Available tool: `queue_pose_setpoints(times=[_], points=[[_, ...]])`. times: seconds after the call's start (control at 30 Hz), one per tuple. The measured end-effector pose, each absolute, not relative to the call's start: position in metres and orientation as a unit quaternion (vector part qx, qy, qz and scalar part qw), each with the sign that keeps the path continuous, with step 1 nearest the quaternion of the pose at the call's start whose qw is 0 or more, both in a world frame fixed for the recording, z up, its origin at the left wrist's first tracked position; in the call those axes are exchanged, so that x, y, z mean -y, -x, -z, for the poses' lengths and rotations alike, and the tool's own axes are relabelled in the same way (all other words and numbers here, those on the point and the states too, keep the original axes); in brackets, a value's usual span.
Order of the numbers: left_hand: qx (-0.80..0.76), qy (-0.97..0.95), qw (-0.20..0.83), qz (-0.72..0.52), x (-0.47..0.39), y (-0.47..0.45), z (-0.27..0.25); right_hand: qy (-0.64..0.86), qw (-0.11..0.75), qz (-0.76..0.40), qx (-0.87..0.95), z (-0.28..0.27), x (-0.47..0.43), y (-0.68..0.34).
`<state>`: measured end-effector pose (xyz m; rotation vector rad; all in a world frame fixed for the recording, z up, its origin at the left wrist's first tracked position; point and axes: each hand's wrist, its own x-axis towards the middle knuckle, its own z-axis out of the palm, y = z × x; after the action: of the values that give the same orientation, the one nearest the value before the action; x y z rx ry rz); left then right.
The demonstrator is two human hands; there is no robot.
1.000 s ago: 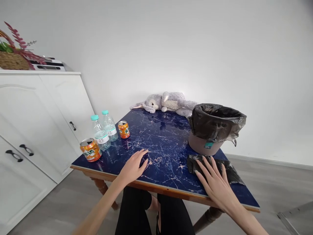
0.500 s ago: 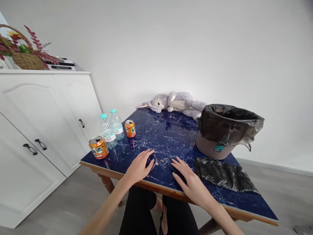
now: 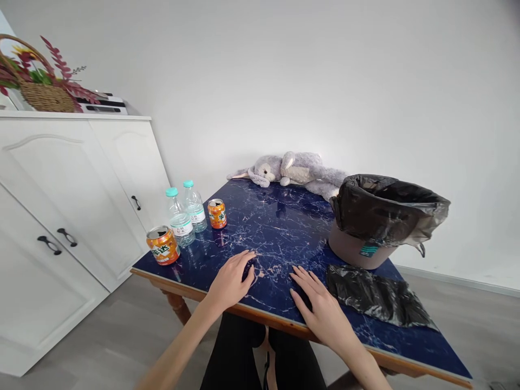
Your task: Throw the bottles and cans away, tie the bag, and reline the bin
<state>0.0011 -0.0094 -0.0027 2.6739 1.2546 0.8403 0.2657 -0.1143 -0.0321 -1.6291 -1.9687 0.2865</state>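
My left hand [image 3: 231, 277] rests on the blue marbled table [image 3: 280, 233] near its front edge, thumb apart from the fingers, holding nothing. To its right my right hand [image 3: 317, 304] lies flat on the same top, fingers stretched out. Left of my left hand stand an orange drink can [image 3: 163, 246], two clear plastic bottles with teal caps, one in front [image 3: 181, 222] and one behind [image 3: 195, 208], and a second orange can [image 3: 217, 214]. A folded black plastic bag [image 3: 377, 295] lies just right of my right hand. Behind it stands a trash bin [image 3: 351, 245] lined with a black bag [image 3: 385, 208].
A grey plush rabbit [image 3: 292, 169] lies along the table's far edge by the wall. At left is a white cabinet [image 3: 60, 179] with a flower basket [image 3: 46, 96] on top. The wooden table edge [image 3: 280, 323] runs above my legs.
The view has shifted slightly, so the bin and folded bag appear a little farther right and lower. Both hands stay on the table, and nothing has been picked up.
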Motion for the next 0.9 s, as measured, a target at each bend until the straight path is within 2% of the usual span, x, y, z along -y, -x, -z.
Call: queue_pose_setpoints(times=[0.4, 0.9], points=[[-0.418, -0.867, 0.036, -0.267, 0.011, -0.0033, 0.0022, 0.619, 0.311, -0.148, 0.706, 0.0357, 0.1124, -0.2703], [-0.419, -0.863, 0.035, -0.278, 0.0129, -0.0046, 0.0028, 0.629, 0.308, -0.175, 0.692, 0.0319, 0.1135, -0.2694]])
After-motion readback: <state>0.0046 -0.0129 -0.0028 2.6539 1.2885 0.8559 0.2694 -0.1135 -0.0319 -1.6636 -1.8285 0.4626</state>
